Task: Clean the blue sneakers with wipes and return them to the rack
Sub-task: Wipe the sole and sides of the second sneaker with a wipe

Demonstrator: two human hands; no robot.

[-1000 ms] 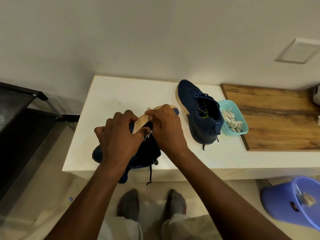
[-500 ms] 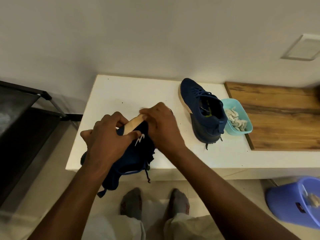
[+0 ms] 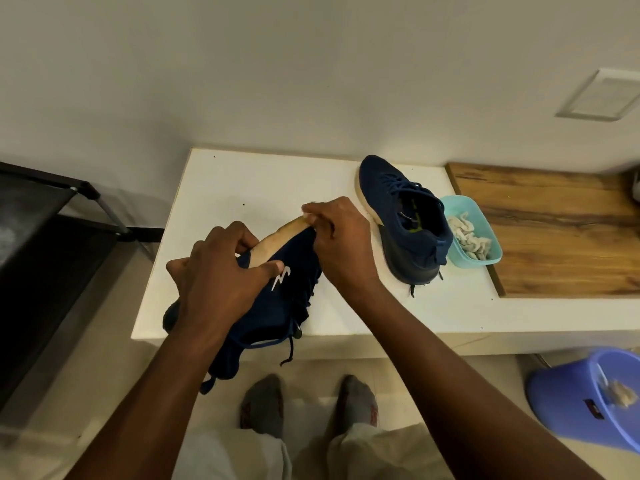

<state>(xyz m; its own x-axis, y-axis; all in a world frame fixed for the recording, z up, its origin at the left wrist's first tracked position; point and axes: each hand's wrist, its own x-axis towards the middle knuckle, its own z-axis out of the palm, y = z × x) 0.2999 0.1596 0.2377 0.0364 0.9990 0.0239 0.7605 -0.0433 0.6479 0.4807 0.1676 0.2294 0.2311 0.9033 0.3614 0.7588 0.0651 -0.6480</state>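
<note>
Raised higher, blue sneaker (image 3: 277,292) shows cream sole, white logo.

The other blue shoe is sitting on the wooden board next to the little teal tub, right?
Not quite. The head view shows the other blue shoe sitting on the white table, next to the little teal tub. The wooden board lies beyond the tub.

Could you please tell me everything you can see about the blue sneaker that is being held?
The held sneaker is navy knit fabric with a white logo on its side, dark laces and a tan sole edge. It lies tilted on its side at the white table's near edge, heel hanging over. The left hand grips its middle; the right hand presses a white wipe, barely visible, against the sole near the toe.
</note>
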